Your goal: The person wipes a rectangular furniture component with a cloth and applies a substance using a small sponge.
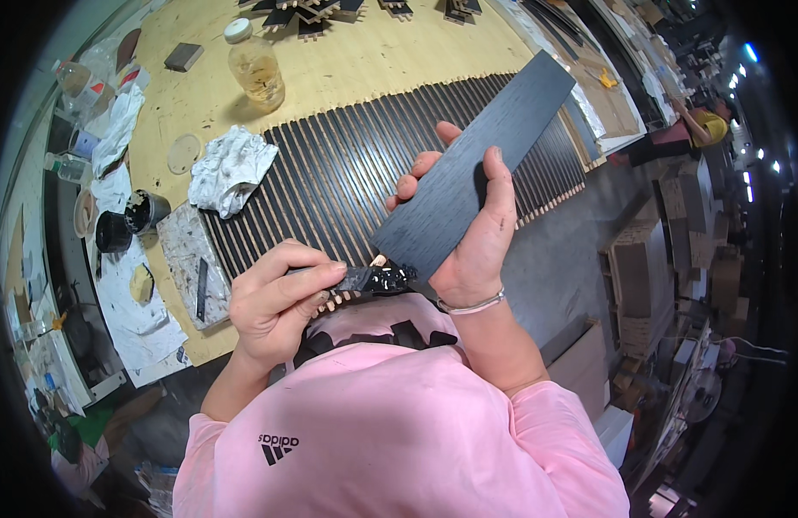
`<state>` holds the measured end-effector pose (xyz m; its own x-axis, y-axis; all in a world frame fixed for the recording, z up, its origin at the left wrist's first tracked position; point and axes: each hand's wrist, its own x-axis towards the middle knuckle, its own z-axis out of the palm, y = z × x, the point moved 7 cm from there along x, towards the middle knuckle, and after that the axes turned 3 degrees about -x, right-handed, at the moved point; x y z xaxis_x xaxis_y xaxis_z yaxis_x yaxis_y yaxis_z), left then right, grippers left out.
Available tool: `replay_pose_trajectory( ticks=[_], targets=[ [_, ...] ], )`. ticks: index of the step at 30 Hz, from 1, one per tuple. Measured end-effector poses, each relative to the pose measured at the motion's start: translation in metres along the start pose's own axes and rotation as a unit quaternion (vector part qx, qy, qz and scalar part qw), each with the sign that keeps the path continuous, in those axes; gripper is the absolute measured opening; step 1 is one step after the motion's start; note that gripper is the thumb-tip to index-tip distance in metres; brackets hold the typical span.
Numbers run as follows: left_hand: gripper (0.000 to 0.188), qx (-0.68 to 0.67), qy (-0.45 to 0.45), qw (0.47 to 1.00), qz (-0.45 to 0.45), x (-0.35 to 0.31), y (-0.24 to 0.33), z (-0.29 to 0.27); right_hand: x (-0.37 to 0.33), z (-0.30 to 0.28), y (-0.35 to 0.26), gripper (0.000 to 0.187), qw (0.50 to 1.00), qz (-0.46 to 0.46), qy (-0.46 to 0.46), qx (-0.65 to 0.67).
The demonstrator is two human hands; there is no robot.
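My right hand [478, 220] grips a long, flat dark-grey wooden board [489, 155], thumb on its upper face and fingers round the far edge. The board slants from near my chest up to the right, and a pale wooden dowel [379, 260] shows by its near end. In my left hand [282, 298], thumb and fingers pinch a dark flat scraper-like tool [356, 278]. Glossy black paste [392, 276] covers the tool's tip, which meets the board's near end. The tool's exact kind is partly hidden by my fingers.
Beyond my hands, a row of dark slats [330, 160] covers much of the wooden table [170, 104]. A stained crumpled cloth [233, 168], a lidded jar [255, 69] and black paste cups [146, 211] stand left. Another person [705, 125] is at far right, past stacked boards [645, 276].
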<state>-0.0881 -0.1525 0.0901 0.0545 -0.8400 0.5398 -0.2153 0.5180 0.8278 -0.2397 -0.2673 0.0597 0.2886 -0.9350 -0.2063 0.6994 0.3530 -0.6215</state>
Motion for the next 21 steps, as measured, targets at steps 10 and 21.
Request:
replay_pose_trajectory(
  ticks=[10, 21],
  targets=[
    [0.026, -0.029, -0.009, 0.999, -0.032, -0.0036, -0.0019, 0.005, -0.0062, -0.0024, -0.0033, 0.049, 1.0, -0.02, 0.001, 0.01],
    [0.025, -0.055, -0.008, 0.997, -0.054, -0.0061, -0.0038, 0.0046, -0.0063, -0.0025, -0.0051, 0.049, 0.999, -0.031, -0.008, 0.006]
  ],
)
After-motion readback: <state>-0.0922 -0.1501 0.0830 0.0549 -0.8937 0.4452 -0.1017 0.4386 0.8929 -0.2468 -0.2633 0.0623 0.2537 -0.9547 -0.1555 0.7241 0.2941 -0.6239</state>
